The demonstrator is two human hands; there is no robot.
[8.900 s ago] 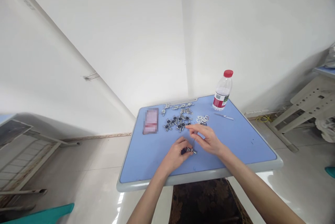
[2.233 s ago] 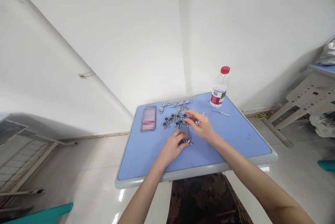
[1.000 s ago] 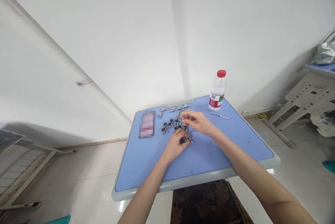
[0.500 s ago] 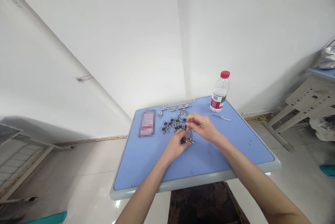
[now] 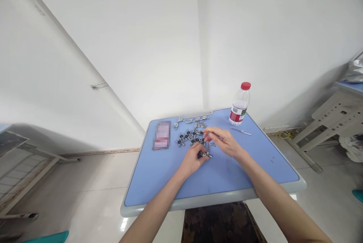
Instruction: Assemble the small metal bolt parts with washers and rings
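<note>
My left hand (image 5: pixel 195 156) is closed around a small silver metal fitting (image 5: pixel 205 155) just above the blue table top. The fingers partly cover it. My right hand (image 5: pixel 222 140), fingers pinched, holds what looks like a thin screwdriver (image 5: pixel 209 146) upright, its metal shaft pointing down at the fitting. A reddish part shows between the fingers. Behind my hands lies a cluster of metal fittings with round black centres (image 5: pixel 188 137). Tiny silver pieces (image 5: pixel 213 144) are scattered beside my right hand.
Plain silver fittings (image 5: pixel 189 120) lie along the table's back edge. A blurred-out flat pinkish object (image 5: pixel 162 135) is at the left. A red-capped bottle (image 5: pixel 239 106) stands at the back right, near a slim pen-like tool (image 5: pixel 241 132). Behind the table (image 5: pixel 227 175) rises a white wall.
The view has shifted slightly. My right hand has lowered its fingers a little around the tool above the fitting. My left hand keeps its hold.
</note>
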